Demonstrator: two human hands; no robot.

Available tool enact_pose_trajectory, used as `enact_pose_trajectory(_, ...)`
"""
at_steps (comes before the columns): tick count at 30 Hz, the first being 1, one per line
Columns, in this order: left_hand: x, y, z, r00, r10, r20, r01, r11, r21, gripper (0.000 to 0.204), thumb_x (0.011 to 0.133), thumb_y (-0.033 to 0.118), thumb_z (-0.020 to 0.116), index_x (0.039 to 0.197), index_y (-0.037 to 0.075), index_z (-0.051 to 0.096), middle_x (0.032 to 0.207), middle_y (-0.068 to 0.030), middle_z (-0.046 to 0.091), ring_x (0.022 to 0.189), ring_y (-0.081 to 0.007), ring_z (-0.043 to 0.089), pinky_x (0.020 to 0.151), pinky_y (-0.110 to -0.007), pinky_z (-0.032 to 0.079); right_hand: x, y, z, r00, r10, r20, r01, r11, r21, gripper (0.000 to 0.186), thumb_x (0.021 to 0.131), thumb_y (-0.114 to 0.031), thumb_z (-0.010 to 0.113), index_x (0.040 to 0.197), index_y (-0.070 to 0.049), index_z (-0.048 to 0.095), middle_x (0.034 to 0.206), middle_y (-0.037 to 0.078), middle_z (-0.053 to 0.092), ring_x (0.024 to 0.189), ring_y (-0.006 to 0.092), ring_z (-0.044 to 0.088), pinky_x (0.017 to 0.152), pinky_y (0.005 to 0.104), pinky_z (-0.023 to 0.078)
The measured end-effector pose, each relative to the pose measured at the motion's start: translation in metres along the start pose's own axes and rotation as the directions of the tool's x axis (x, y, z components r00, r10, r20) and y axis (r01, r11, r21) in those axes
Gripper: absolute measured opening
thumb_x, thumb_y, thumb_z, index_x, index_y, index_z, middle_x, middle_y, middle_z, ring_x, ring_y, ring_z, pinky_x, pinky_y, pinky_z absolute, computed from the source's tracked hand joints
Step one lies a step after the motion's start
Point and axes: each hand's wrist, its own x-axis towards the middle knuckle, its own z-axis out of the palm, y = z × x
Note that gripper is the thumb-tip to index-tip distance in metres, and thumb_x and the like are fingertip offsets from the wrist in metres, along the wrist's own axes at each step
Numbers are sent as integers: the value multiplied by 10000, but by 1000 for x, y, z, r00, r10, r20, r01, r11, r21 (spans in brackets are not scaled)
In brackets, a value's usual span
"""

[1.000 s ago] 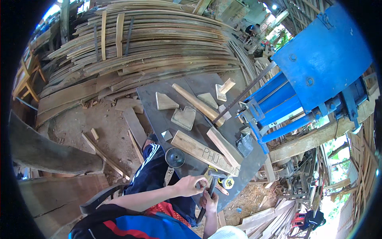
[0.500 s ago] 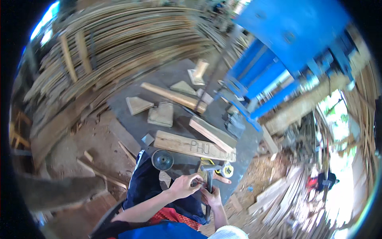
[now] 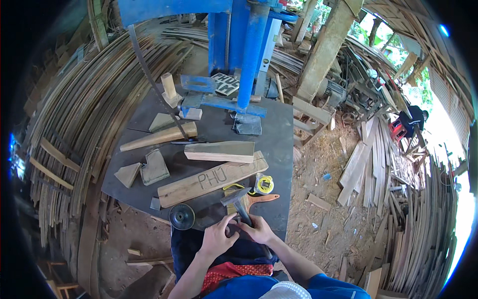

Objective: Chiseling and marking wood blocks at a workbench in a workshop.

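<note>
A hammer (image 3: 244, 213) lies slanted in front of my lap, its metal head away from me. My right hand (image 3: 259, 230) is closed on its handle, which runs on below the fingers toward my lap. Beside it, my left hand (image 3: 218, 236) curls with thumb and fingertips nearly meeting mine; something small and dark shows between the fingertips, too small to name. Just beyond the hands are a brush with an orange handle (image 3: 265, 198) and a yellow tape measure (image 3: 264, 184). To the left sits a dark round dish-like piece (image 3: 181, 217).
The dark tabletop (image 3: 209, 117) carries a lettered plank (image 3: 213, 180), a wood block (image 3: 220, 151), a tapered wooden piece (image 3: 158, 137) and several offcuts. A blue machine (image 3: 246, 60) with a thin blade stands beyond. Stacked boards flank it; a person (image 3: 412, 121) is far right.
My view has swung to the right and steadied, so the table and machine appear farther left. The hammer's head leans more to the left. Both hands remain close together at it.
</note>
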Motion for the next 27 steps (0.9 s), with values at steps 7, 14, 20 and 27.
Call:
enact_pose_trajectory(7,-6,-11,-3,999,10,-33,-8,998,54,484,774,199,756,1228,124,605,959,-52,731,744,-232,703,661,-372,571,2,9,13,991,-136,4,136,989,54,124,932,-88,618,1016,3,625,807,34,626,751,92,556,674,278,474)
enact_pose_trajectory(14,-1,-9,3,990,66,-125,-59,997,59,349,824,253,717,1145,130,654,964,-104,736,849,-300,716,705,-411,584,2,17,7,998,-14,-58,22,990,138,113,929,-37,576,1016,22,618,853,47,672,792,102,614,737,259,495)
enact_pose_trajectory(20,-7,-9,-5,991,90,-101,-79,991,111,363,821,269,722,1154,139,657,957,-107,734,835,-298,714,696,-402,583,2,4,19,990,-128,-54,133,987,88,118,934,-39,572,1029,19,611,743,30,625,648,92,572,597,249,450)
enact_pose_trajectory(27,-6,-9,-3,992,88,-85,-77,989,126,373,791,258,737,1137,141,665,895,-86,731,787,-279,712,676,-404,566,0,-1,16,977,-207,-46,202,975,-98,201,908,-44,599,1092,35,622,804,85,668,756,126,627,698,303,515)
